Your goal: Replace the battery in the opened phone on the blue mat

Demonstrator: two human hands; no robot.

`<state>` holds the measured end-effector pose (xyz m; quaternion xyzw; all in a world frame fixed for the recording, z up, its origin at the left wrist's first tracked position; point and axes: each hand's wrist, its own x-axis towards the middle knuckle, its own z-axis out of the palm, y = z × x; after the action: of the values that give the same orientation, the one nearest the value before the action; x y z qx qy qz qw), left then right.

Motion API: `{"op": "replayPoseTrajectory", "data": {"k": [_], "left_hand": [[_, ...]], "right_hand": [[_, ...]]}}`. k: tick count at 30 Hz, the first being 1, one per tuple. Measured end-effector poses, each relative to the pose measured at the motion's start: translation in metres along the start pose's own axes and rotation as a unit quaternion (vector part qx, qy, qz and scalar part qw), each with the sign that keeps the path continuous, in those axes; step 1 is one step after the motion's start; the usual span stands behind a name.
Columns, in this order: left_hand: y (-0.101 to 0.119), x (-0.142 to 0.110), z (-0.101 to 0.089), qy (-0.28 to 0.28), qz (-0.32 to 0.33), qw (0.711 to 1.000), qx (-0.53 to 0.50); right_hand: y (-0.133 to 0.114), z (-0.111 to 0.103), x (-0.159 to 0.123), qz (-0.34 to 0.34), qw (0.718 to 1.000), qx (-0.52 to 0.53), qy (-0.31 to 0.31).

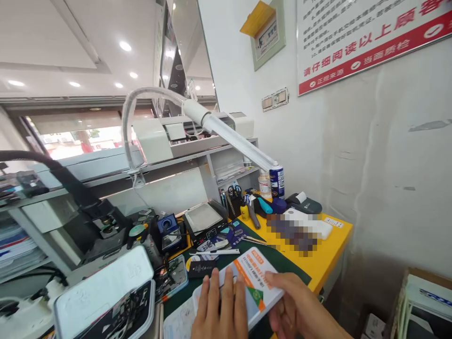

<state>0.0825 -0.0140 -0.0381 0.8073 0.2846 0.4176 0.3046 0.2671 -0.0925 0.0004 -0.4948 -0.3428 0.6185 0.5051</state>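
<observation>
A white box (259, 269) with orange and green printing lies tilted over the near edge of the dark green mat (298, 267). My right hand (300, 301) grips its right side, thumb on top and fingers beneath. Across the box's left part rests my left hand (222, 306), its fingers stretched out flat. A pale, see-through tray-like piece (179, 324) shows to the left of that hand; the hand hides how it meets the box. Just beyond the left fingertips are a flat black battery (202, 269) and a white pen-like tool (216, 252). An opened phone (173, 277) lies to their left.
An open plastic case (150, 306) holding dark phone parts stands at the left. Behind are a heating plate (205, 221), a blue device (168, 230), a spray can (277, 181) and a lamp (240, 143). The yellow table edge (337, 259) ends at the right.
</observation>
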Motion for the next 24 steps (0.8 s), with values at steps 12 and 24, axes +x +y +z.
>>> {"op": "replayPoseTrajectory", "data": {"k": [12,24], "left_hand": [[0.044,0.014,-0.048,-0.048,-0.133,0.933,-0.332],[0.035,0.128,-0.107,-0.110,-0.136,0.838,-0.517]], "right_hand": [[-0.072,-0.063,0.057,-0.177,0.970,-0.077,0.149],[-0.261,-0.045,0.182,-0.245,0.944,-0.214,0.051]]}}
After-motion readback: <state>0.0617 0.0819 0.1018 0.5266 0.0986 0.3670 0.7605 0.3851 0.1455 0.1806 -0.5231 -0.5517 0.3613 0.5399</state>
